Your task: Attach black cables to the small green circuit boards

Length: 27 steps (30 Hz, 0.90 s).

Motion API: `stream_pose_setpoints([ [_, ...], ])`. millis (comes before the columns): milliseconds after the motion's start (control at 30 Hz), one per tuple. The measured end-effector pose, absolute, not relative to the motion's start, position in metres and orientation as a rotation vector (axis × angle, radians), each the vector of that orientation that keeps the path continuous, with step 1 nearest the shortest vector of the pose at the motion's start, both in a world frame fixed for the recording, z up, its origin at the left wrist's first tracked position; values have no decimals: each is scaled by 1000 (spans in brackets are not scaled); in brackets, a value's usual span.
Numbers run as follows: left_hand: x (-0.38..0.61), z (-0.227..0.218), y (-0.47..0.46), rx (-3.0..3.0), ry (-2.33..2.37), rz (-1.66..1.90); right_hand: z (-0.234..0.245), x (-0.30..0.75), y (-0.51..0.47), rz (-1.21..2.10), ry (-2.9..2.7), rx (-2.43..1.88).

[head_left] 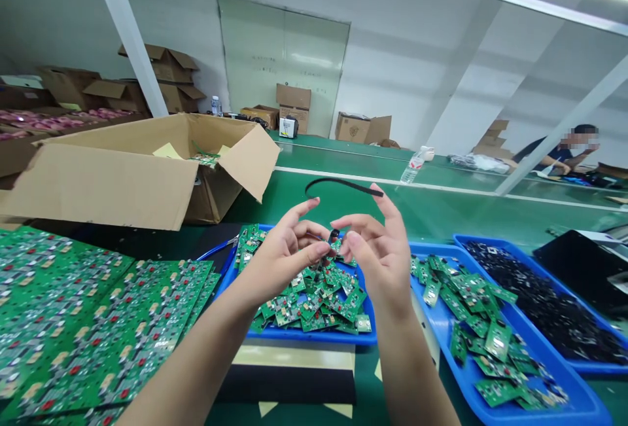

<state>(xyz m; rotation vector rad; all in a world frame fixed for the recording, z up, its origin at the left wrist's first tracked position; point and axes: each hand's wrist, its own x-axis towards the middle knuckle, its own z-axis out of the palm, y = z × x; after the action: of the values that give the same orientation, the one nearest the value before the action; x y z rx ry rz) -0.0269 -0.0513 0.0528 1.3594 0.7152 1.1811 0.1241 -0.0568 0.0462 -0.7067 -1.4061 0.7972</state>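
Via the head view, I find my left hand [289, 250] and right hand [385, 254] above the blue tray [318, 339] of circuit boards [314, 305]. The black strap [343, 180] arches over them, 1 end at the right index fingertip. Both hands are part-curled around 1 small black piece [334, 234]; I cannot tell which grips it.

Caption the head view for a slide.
Bare hands with a thin, curved black strip above a blue plastic tray of small green circuit boards.
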Motion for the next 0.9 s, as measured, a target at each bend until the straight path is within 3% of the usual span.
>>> stream_pose_setpoints([
  [333,-22,46,-51,1416,717,1112,47,132,-47,1066,-1458,-661],
  [467,-25,36,-42,1786,962,944,42,161,-25,783,-1480,-923],
  [633,-29,4,-22,2333,1302,356,17,228,12,321,-1482,-1724],
  [900,4,-52,-6,2460,1488,218,-19,295,27,275,-1264,-2111],
])
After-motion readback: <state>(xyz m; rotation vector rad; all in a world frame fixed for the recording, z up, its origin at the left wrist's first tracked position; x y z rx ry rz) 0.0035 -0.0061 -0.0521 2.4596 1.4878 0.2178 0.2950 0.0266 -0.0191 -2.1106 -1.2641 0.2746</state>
